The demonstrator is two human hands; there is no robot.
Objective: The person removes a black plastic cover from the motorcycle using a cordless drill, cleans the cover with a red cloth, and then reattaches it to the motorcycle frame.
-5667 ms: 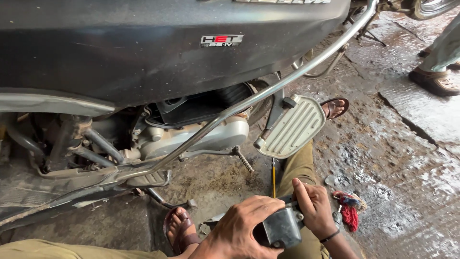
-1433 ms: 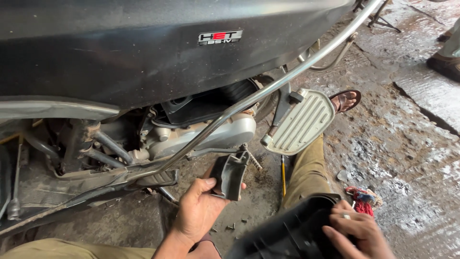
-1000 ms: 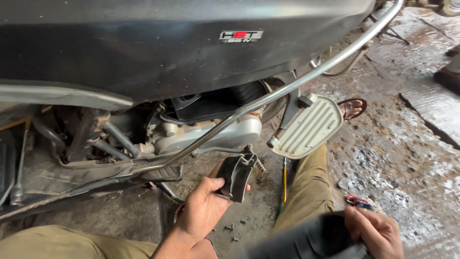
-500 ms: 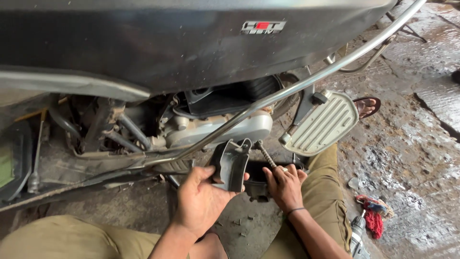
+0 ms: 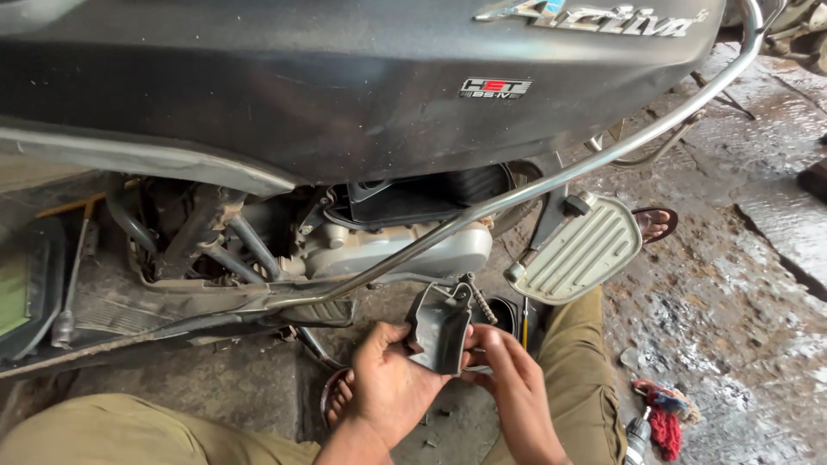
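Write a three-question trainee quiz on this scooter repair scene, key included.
1. True or false: the left hand holds the dark plastic cover off the ground.
2. Which lies beside the right knee? A) the red rag B) a helmet C) a tyre
3. Fill in: the ribbed grey footrest hangs from the chrome ___.

Key: 1 true. 2 A. 3 guard rail. The right hand touches the cover's lower edge, in front of the scooter's grey engine case.
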